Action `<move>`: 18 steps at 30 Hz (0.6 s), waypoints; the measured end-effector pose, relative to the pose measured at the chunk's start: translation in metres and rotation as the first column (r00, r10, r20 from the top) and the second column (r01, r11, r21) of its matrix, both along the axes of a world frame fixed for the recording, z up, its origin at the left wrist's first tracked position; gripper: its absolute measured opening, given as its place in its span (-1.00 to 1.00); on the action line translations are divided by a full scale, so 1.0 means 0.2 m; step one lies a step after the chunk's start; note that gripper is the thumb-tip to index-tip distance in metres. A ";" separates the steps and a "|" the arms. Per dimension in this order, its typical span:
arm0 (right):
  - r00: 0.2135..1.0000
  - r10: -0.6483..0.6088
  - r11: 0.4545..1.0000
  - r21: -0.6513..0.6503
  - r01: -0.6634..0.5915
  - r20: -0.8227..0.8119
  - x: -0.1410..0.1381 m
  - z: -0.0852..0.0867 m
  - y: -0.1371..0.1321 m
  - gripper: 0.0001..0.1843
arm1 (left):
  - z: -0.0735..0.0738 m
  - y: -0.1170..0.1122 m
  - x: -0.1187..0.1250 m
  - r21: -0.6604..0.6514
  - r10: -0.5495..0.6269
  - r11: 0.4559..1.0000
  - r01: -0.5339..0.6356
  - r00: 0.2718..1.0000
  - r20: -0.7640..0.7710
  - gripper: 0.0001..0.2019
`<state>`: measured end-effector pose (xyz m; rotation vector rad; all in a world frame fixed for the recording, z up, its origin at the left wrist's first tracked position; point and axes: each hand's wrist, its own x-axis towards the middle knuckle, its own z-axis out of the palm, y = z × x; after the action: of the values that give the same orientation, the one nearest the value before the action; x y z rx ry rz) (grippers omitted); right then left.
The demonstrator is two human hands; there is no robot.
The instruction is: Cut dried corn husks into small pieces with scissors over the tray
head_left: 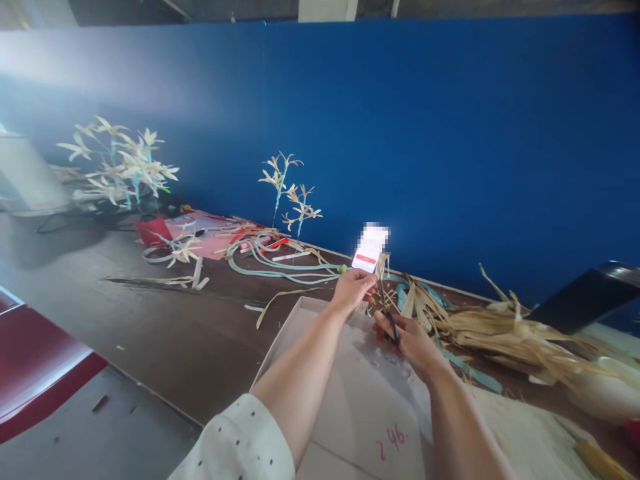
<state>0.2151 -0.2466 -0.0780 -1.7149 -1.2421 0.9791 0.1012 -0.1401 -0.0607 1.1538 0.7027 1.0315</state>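
Two hands work over a white tray: L hand, fingertips together, apparently pinches a pale strip just beside a lit phone, while R hand grips dark scissors, blades up near the strip. Approx. progress, from where I stand: several blue-stemmed pale flowers look done, whereas the strip is mid-handling (cut n/c) and a heap of dry husks beyond R hand lies loose, i.e. seemingly unworked.
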 end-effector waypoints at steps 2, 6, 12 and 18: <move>1.000 0.008 1.000 0.001 -0.008 0.023 0.00 -0.01 0.00 -0.52 | 0.00 0.00 0.00 0.007 -0.012 1.000 0.012 1.000 -0.002 -0.83; 1.000 0.010 0.999 0.034 -0.010 0.003 0.01 -0.02 0.00 -0.51 | 0.00 0.00 0.00 0.003 -0.052 0.999 0.052 0.999 0.002 -0.82; 0.999 -0.005 0.999 0.041 0.006 -0.032 0.01 0.00 0.00 -0.51 | 0.00 -0.01 0.00 -0.026 -0.075 0.997 0.075 0.997 0.031 -0.81; 0.998 -0.058 0.997 0.041 0.059 -0.012 0.00 0.00 0.00 -0.51 | 0.00 -0.01 0.00 -0.041 -0.088 0.995 0.090 0.995 0.052 -0.81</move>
<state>0.2146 -0.2468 -0.0776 -1.7021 -1.1907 0.9211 0.1004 -0.1422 -0.0598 1.1085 0.6258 0.9624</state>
